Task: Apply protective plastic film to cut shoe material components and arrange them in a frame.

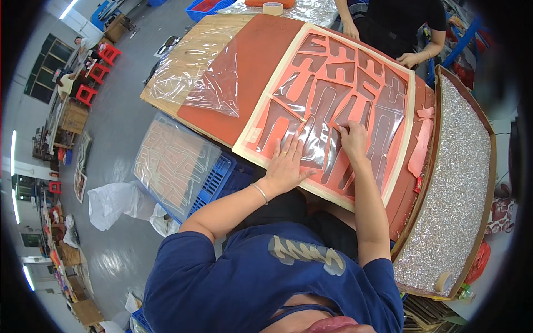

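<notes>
A cream-framed panel (279,86) lies on the reddish-brown tabletop in front of me. Inside the frame is a pink sheet with dark finger-like shapes, and glossy clear film (322,111) covers part of it. My left hand (286,166) rests flat near the panel's front left edge, fingers stretched out on the film. Over the front middle, my right hand (353,141) has its fingers bent and pinched together at the surface; what is between them, if anything, is hidden. Across the table, another person's hand (410,59) touches the panel's far right corner, and their other hand (351,30) is by its far edge.
Silver glitter (461,183) fills a brown-edged tray at right, with a tape roll (443,281) in its near corner. Pink scraps (420,150) lie beside the panel. Loose clear plastic (208,72) covers the table's left. Below, a patterned sheet (175,161) sits on a blue crate (214,183).
</notes>
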### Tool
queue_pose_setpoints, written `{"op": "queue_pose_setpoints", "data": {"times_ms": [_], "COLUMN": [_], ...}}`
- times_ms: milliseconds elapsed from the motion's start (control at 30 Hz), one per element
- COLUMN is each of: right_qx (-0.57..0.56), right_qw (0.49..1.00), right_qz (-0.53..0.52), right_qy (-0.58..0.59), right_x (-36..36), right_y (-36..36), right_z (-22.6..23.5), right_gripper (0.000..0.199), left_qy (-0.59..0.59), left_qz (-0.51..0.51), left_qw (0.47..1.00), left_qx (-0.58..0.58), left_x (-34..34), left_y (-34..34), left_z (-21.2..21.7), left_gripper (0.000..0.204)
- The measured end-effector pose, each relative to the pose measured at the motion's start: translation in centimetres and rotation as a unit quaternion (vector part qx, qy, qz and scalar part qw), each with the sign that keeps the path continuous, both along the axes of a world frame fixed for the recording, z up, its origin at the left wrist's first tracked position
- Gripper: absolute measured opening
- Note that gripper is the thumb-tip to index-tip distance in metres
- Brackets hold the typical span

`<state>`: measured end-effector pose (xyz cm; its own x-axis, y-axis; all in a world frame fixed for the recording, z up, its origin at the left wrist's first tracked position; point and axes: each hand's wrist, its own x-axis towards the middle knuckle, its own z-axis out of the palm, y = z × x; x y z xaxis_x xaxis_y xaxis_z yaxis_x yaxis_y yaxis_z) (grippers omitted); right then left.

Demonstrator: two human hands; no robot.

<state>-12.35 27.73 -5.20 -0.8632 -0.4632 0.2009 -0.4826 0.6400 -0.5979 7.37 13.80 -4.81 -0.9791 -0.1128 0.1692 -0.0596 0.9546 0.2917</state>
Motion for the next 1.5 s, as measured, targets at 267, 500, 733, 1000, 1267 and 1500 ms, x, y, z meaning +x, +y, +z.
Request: {"op": "queue_pose_setpoints", "data": {"times_ms": [267,500,733,1000,1267,1500], "right_qx": [0.023,-0.053,-0.077,-0.020,0.024,0.019], "right_qw": [0.969,0.949,0.940,0.952,0.958,0.954], "right_qz": [0.040,0.189,0.222,0.214,0.223,0.227], "right_qy": [0.244,0.249,0.247,0.219,0.177,0.194], "right_x": [1.6,2.8,3.3,4.7,5.5,5.3], "right_y": [-1.7,-6.5,-6.9,-7.0,-6.1,-6.4], "right_z": [-0.3,0.9,-0.1,0.7,1.4,1.3], "right_gripper": [0.009,0.026,0.017,0.021,0.027,0.030], "left_qy": [-0.031,0.001,-0.038,-0.005,0.010,0.034], "left_qz": [0.005,0.067,0.039,0.052,0.054,0.058], "left_qw": [0.999,0.994,0.997,0.994,0.996,0.995], "left_qx": [-0.022,0.080,0.058,0.092,0.070,0.075], "left_x": [-4.0,-3.3,-3.3,-3.1,-3.2,-3.4], "left_y": [-0.9,0.0,-0.4,-0.1,0.1,0.0], "left_z": [0.2,0.3,0.8,1.0,1.2,0.9], "left_gripper": [0.100,0.099,0.089,0.078,0.073,0.075]}}
